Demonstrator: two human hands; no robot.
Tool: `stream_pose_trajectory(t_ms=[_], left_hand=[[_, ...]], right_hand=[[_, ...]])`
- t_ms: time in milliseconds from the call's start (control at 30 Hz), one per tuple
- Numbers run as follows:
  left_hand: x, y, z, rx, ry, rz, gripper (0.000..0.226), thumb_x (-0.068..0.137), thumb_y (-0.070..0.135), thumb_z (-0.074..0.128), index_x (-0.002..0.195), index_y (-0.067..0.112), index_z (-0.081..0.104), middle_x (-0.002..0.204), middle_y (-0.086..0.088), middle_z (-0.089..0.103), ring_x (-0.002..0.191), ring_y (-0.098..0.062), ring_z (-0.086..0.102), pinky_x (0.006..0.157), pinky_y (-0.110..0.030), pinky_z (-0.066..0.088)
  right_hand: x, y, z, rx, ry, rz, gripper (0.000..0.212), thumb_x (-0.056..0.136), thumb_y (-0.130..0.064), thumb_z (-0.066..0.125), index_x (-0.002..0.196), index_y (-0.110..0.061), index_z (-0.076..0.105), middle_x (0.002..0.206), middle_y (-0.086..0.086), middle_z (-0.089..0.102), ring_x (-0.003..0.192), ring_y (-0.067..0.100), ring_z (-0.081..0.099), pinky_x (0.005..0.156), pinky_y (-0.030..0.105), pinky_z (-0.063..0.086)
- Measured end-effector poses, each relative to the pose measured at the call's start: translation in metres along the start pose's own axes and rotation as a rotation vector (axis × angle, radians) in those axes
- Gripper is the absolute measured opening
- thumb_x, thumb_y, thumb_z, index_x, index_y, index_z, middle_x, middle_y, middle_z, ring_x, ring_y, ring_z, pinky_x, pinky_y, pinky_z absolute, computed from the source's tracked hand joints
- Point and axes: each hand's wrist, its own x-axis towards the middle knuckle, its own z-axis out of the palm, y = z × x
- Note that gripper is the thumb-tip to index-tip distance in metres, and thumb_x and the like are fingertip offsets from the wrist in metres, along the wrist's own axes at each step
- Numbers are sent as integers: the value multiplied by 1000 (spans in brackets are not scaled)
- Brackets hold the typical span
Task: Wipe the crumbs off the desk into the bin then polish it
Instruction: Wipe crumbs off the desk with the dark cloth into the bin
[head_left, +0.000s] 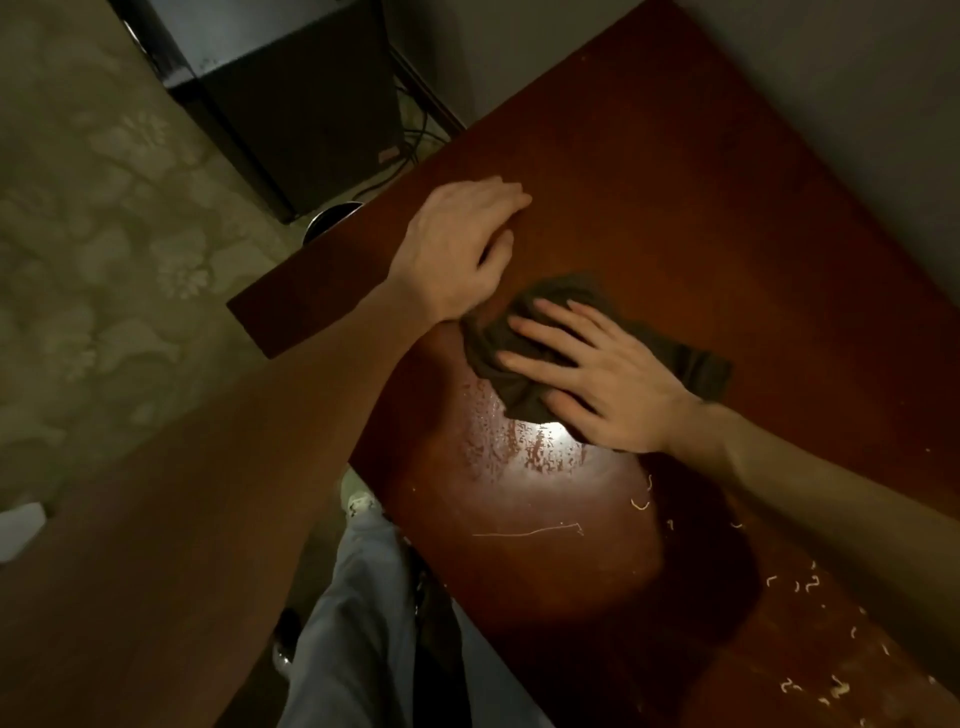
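Right grip lies flat, fingers straight and spread, pressing 1 dark cloth onto the desk. Left grip rests palm down on the desk just beyond it, fingers loosely bent, holding nothing. Judging by the wet streaks just on the near side of the right grip, the wiping step is in hand and far from done. The crumbs lie well behind the right grip, out along that forearm toward the person's right. I count roughly 20 pale curls, some too small to be sure of, plus 1 long thin strand nearer the body. 1 round metal rim, probably the bin, peeks out below the desk edge just left of the left grip. The next move calls for carrying the cloth back behind the crumbs, then sweeping them across the desk toward that rim without spilling any over the near edge.
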Motion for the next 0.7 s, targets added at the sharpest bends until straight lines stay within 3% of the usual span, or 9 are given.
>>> stream_pose_trajectory(t_ms=[67, 133, 233, 333, 433, 533, 633, 700], left_hand=[[-19, -8, -5, 109, 3, 57, 49, 102, 26, 48, 149, 16, 56, 158, -6, 50, 145, -23, 46, 122, -41, 26], [-45, -18, -11, 181, 34, -3, 49, 105, 29, 47, 152, 17, 52, 164, -6, 43, 148, -23, 42, 124, -42, 24], [-78, -22, -15, 263, -37, -102, 53, 112, 39, 35, 163, 25, 35, 172, -2, 28, 158, -20, 25, 128, -40, 16], [-84, -24, -19, 232, -34, -106, 51, 113, 34, 34, 163, 24, 35, 172, -1, 27, 160, -17, 21, 129, -40, 16], [-83, -29, -24, 113, -2, -118, 48, 111, 21, 36, 159, 17, 41, 169, -3, 35, 159, -16, 24, 129, -41, 18], [-82, -31, -22, 57, 53, -131, 47, 112, 20, 35, 157, 15, 45, 166, -4, 40, 158, -16, 27, 130, -40, 18], [-81, -26, -20, 45, 29, -159, 49, 112, 24, 30, 158, 16, 44, 168, -2, 37, 159, -14, 24, 130, -37, 13], [-81, -28, -21, 41, 23, -151, 51, 111, 26, 28, 159, 16, 43, 168, -2, 36, 159, -14, 23, 131, -39, 14]], right_hand=[[-9, 4, -3, 96, 20, 78, 63, 99, -42, 53, 160, -33, 40, 171, 4, 27, 160, 29, 16, 130, 50, 9], [0, -1, -7, 307, 151, 301, 61, 92, -43, 60, 151, -27, 55, 165, 6, 37, 154, 31, 26, 125, 57, 20], [43, -27, -12, 503, 401, 626, 46, 101, -47, 56, 138, -23, 67, 154, 5, 49, 146, 27, 35, 121, 51, 28], [92, -68, -10, 501, 497, 669, 39, 109, -36, 49, 138, -16, 66, 137, 5, 63, 134, 24, 49, 113, 51, 40], [116, -105, -16, 743, 570, 627, 44, 108, -32, 53, 148, -14, 50, 127, 0, 69, 123, 12, 61, 110, 46, 47], [112, -106, -17, 553, 694, 776, 44, 105, -23, 56, 146, -9, 48, 135, 4, 64, 129, 17, 56, 114, 43, 43], [108, -113, -1, 253, 590, 1100, 50, 104, -34, 52, 144, -4, 52, 149, 18, 51, 140, 34, 45, 120, 53, 33], [120, -133, 9, 221, 525, 1227, 60, 104, -41, 45, 147, 0, 48, 156, 24, 44, 147, 41, 36, 125, 56, 24]])
